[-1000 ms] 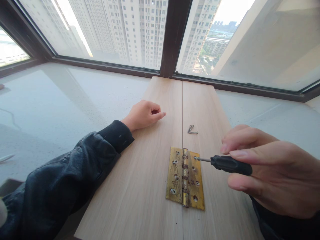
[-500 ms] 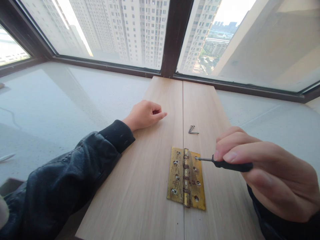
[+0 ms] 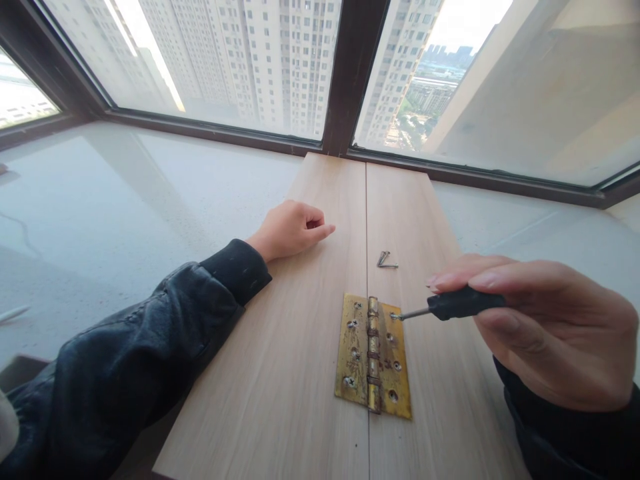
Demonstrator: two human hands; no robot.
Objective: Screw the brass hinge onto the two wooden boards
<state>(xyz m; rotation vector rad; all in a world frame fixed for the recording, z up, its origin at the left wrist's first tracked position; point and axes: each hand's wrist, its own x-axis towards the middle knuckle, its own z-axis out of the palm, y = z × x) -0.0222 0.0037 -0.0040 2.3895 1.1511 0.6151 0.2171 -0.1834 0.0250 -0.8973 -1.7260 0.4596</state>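
A brass hinge (image 3: 373, 355) lies across the seam of two light wooden boards (image 3: 300, 373). My right hand (image 3: 545, 330) is closed round a small black-handled screwdriver (image 3: 453, 305), whose metal tip rests at the top right corner of the hinge. My left hand (image 3: 290, 229) rests on the left board in a loose fist, knuckles down, with nothing showing in it. Two or three loose screws (image 3: 385, 261) lie on the right board just beyond the hinge.
The boards lie on a pale stone window ledge (image 3: 125, 200) and reach back to a dark window frame (image 3: 350, 73). A thin white object (image 3: 13, 313) lies at the far left of the ledge.
My right hand has rolled the screwdriver handle between its fingers and lifted slightly, the tip staying at the hinge's top right corner. My left hand has not moved.
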